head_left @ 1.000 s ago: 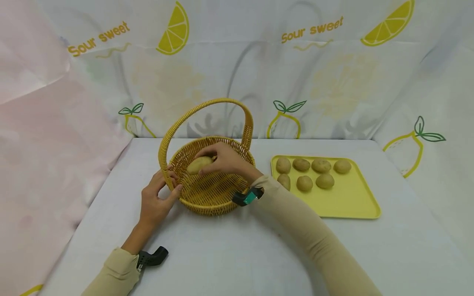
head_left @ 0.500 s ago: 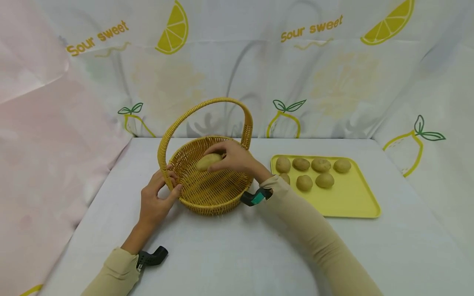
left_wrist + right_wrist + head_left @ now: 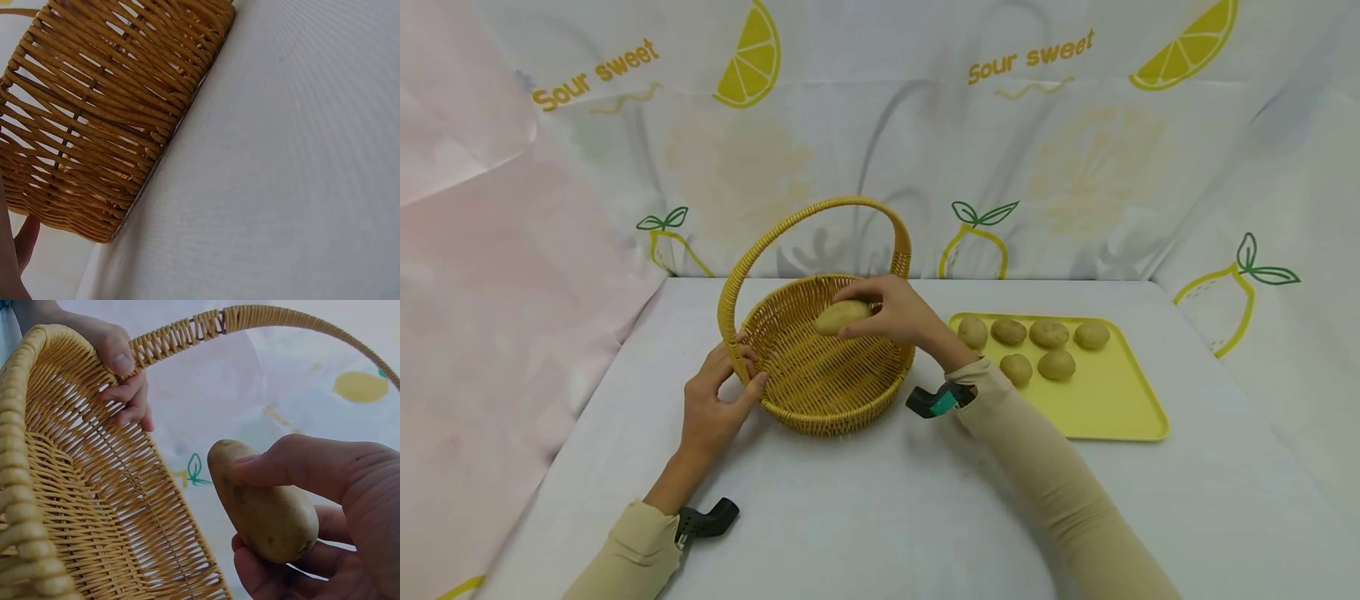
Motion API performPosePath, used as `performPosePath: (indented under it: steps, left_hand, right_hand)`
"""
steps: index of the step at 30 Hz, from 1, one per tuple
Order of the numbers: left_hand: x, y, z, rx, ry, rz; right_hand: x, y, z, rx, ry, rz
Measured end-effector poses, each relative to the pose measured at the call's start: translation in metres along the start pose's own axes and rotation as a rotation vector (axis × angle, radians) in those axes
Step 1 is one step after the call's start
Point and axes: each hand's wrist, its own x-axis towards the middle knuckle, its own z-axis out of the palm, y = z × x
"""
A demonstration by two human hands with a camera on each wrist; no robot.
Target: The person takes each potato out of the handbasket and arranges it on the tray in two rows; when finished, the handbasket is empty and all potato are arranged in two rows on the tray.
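A yellow wicker basket [image 3: 827,383] with a tall arched handle [image 3: 820,208] stands left of centre on the white table. At its left side my left hand [image 3: 717,408] grips the rim by the handle's foot, thumb outside and fingertips inside, as the right wrist view shows. My right hand [image 3: 898,312] pinches an oblong potato [image 3: 842,317] between thumb and fingers, above the right part of the basket. In the right wrist view the potato [image 3: 262,506] is pale brown with dark spots. No potato lies in the visible part of the basket's bottom.
Right of the basket lies a yellow tray [image 3: 1112,408] with several potatoes [image 3: 1048,334] in two rows toward its back left. My right sleeve [image 3: 1037,467] crosses its left front corner. A printed cloth backdrop [image 3: 880,125] rises behind the table.
My right hand has moved to the right with the potato, from the basket's left-middle toward its right rim. The left hand stays at the basket, which has not moved.
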Motion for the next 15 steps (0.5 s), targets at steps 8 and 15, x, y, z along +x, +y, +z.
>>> performPosePath:
  steps: [8, 15]
  left_hand:
    - [-0.002, -0.001, 0.000, 0.004, 0.021, 0.007]
    - [-0.002, -0.006, 0.001, 0.006, 0.030, 0.008]
  right_hand:
    - [-0.008, 0.001, -0.006, 0.027, 0.023, 0.019]
    - [-0.020, 0.000, -0.013, 0.067, 0.058, 0.072]
